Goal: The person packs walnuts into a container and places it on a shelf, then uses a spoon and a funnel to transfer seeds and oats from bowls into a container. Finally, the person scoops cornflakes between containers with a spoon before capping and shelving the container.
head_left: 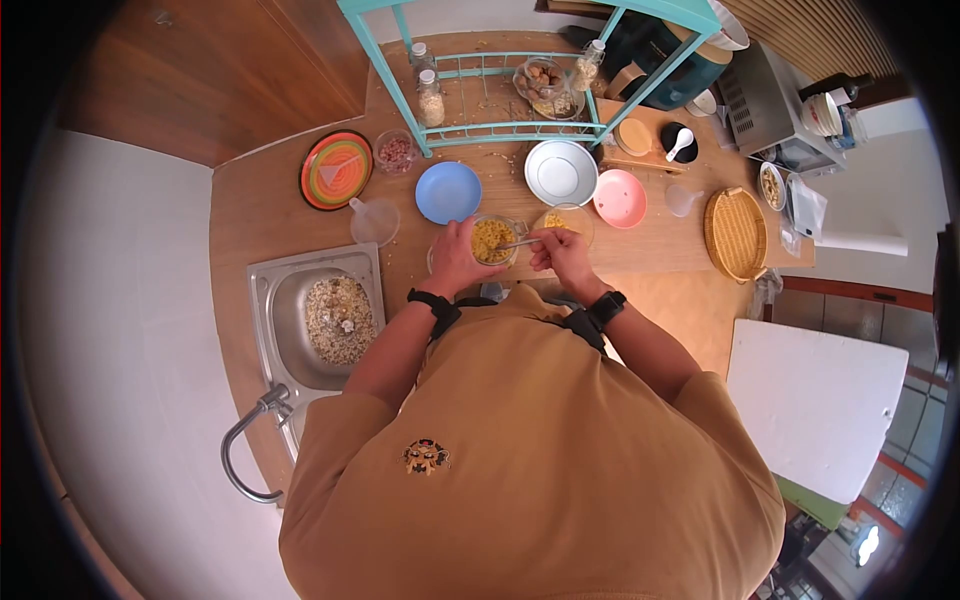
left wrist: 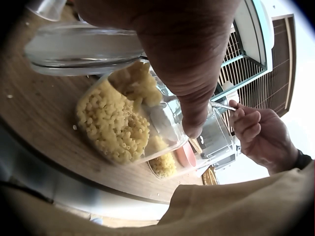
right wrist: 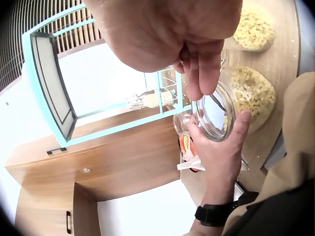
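My left hand (head_left: 462,258) grips a clear glass jar (left wrist: 113,152) by its rim, with thumb and fingers on either side of the mouth. Yellow macaroni (left wrist: 110,120) fills much of the jar. The right hand (head_left: 562,254) pinches the handle of a metal spoon (head_left: 520,243), which reaches into the jar's mouth. In the left wrist view, a heap of macaroni (left wrist: 138,83) shows on the spoon's end inside the jar. Just right of the jar stands a clear bowl (head_left: 580,215) with more macaroni, below the right hand.
Blue (head_left: 448,193), white (head_left: 561,173) and pink (head_left: 620,199) bowls line the back of the counter before a turquoise rack (head_left: 510,142). At left are a plastic funnel (head_left: 375,222) and a sink (head_left: 262,290) holding grainy material. A wicker basket (head_left: 736,235) stands at right.
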A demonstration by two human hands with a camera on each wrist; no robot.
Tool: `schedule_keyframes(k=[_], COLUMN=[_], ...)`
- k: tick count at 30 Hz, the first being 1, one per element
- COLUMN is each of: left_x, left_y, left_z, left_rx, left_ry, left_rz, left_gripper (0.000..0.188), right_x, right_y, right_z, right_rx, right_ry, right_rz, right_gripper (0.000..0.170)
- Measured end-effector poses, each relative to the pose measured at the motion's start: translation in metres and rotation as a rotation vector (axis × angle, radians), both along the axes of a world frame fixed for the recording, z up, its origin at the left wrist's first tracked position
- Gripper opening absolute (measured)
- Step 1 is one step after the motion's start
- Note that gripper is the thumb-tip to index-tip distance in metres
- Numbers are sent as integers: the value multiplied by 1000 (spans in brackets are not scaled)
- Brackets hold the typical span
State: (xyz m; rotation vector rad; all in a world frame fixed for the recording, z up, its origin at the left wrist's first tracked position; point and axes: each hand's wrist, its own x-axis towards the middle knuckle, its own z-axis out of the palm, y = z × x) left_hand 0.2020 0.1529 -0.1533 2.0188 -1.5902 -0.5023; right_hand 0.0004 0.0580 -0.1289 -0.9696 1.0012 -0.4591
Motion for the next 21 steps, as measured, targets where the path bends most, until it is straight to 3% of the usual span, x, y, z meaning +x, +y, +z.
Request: schedule_keyframes(k=[8, 21], left_x=[1, 2], left_y=[0, -2], left_z=[-2, -2], left_rx=[56, 51], left_ry=[6, 2], left_rz=[4, -6], left_gripper=[97, 97], right_x=[-19, -43], right_y=[-1, -8], right_z=[-3, -1], right_rx=[79, 104], right_ry=[-40, -112], right_rz=[-210, -295], right_gripper=[20, 19])
